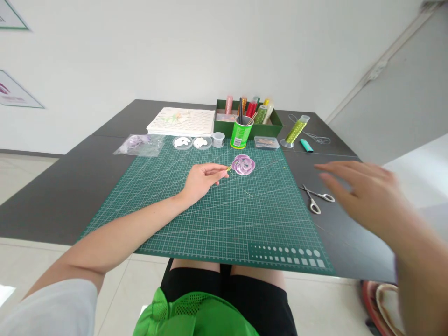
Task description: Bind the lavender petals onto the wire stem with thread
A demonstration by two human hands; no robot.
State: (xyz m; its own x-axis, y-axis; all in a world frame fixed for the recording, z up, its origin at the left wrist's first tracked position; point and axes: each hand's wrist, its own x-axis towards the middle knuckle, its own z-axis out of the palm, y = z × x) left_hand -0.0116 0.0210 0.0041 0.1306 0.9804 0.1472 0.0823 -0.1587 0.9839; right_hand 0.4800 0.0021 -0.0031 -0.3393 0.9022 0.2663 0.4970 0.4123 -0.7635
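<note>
A light purple artificial flower (243, 165) with layered petals points right, held by its short yellow-green stem between the thumb and fingers of my left hand (209, 177). That hand is closed over the green cutting mat (210, 228). My right hand (364, 191) hovers over the dark table to the right, blurred by motion, its fingers stretched out and the thumb apart, with nothing seen in it. Just left of its fingertips, scissors (315, 198) with pale handles lie on the table, blades partly spread. A spool of yellow-green ribbon or wire (296, 131) leans beyond them.
At the back stand a green cup (241, 135) of tools and a dark green box (224, 127) of coloured rolls. Two dishes of white material (192, 143), a clear lidded case (266, 143), a plastic bag (140, 144), white sheets (180, 122) and a teal lighter-like object (306, 145) lie around.
</note>
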